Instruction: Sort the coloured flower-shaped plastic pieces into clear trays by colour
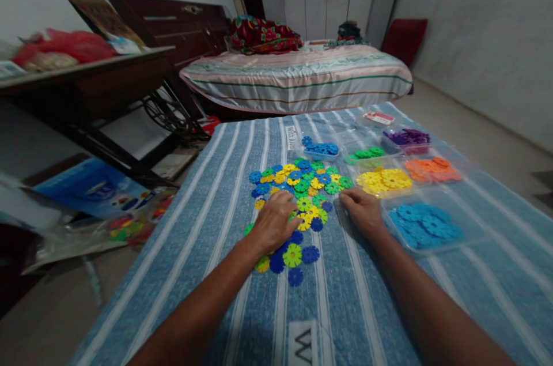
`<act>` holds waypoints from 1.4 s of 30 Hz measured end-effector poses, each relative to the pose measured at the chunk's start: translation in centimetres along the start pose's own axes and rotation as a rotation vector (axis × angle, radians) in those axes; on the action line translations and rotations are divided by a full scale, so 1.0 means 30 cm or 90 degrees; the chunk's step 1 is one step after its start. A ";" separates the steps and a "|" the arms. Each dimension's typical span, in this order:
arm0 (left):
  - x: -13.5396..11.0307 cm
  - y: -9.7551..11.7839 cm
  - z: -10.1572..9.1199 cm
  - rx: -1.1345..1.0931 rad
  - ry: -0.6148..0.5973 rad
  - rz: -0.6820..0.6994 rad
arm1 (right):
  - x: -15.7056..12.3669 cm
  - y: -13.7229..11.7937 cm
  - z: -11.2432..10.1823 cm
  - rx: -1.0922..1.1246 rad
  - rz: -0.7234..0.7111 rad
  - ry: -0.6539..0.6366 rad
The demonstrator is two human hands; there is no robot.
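Observation:
A loose pile of flat plastic snowflake discs [302, 187] in blue, green and yellow lies on a blue striped cloth [224, 181]. My left hand [274, 221] rests knuckles-up on the near left part of the pile, fingers curled down onto the discs. To the right of the pile my right hand [363, 209] lies on the cloth, fingers bent inward, beside a clear tray of light blue discs [425, 225]. What either hand's fingers hold is hidden.
Clear trays hold sorted discs: yellow [384, 180], orange [432, 169], green [367, 154], purple [406, 136], dark blue [322, 148]. A bed [298, 75] stands behind. A dark wooden table [86, 80] and bags on the floor [95, 210] are at the left.

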State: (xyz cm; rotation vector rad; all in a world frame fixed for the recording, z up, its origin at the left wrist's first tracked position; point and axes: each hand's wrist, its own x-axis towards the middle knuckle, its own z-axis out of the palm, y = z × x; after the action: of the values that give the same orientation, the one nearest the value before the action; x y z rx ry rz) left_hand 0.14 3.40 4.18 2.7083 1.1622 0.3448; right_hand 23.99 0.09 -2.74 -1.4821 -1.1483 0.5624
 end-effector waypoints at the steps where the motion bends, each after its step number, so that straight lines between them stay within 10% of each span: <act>1: -0.008 0.011 0.006 0.014 -0.011 -0.009 | 0.000 -0.001 -0.001 0.000 0.000 -0.003; 8: -0.014 0.046 0.023 0.041 -0.090 -0.077 | -0.001 -0.006 -0.003 0.008 0.005 -0.004; 19: -0.005 0.006 -0.016 -0.235 -0.008 -0.107 | 0.003 -0.006 0.003 0.000 -0.004 0.005; 32: 0.433 0.296 -0.107 -0.248 0.180 0.075 | 0.000 -0.014 0.002 0.018 -0.004 0.000; 42: 0.161 0.060 0.003 0.005 -0.079 0.019 | 0.007 -0.016 0.004 -0.010 -0.013 0.012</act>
State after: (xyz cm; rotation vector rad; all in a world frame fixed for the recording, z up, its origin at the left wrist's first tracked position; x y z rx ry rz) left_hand 4.62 5.70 5.23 2.7129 1.0920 0.1729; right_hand 23.80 0.27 -2.28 -1.4843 -1.1543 0.5256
